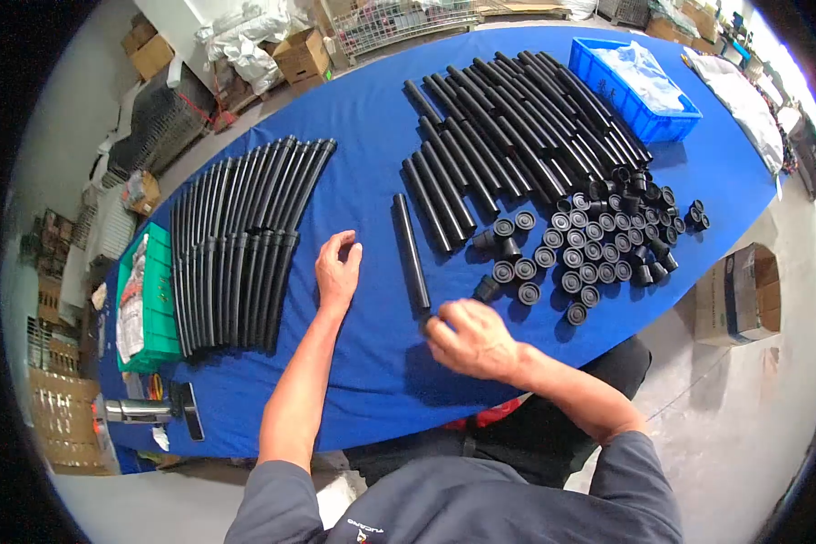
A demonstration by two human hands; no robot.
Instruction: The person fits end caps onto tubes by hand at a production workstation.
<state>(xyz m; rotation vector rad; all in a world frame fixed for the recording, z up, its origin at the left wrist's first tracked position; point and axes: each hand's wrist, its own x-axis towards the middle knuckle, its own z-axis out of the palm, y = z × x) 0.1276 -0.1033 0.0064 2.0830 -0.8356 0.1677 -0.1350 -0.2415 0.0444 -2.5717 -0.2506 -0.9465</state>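
Note:
One black tube (411,249) lies apart on the blue cloth, its near end by the fingers of my right hand (470,337). That hand is closed around a small dark piece that is mostly hidden, at the tube's end. My left hand (338,270) rests on the cloth left of the tube, fingers apart and holding nothing. Right of the tube are many loose black tubes (508,127) in slanted rows. Below them is a cluster of round black caps (573,258), some upright, some on their sides. At the left, tubes with fitted ends (236,245) lie in two rows.
A green crate (160,304) stands at the table's left edge, with a metal cup (140,411) and a phone (192,411) below it. A blue crate (648,113) holding clear plastic is at the back right. A cardboard box (739,295) sits on the floor at right.

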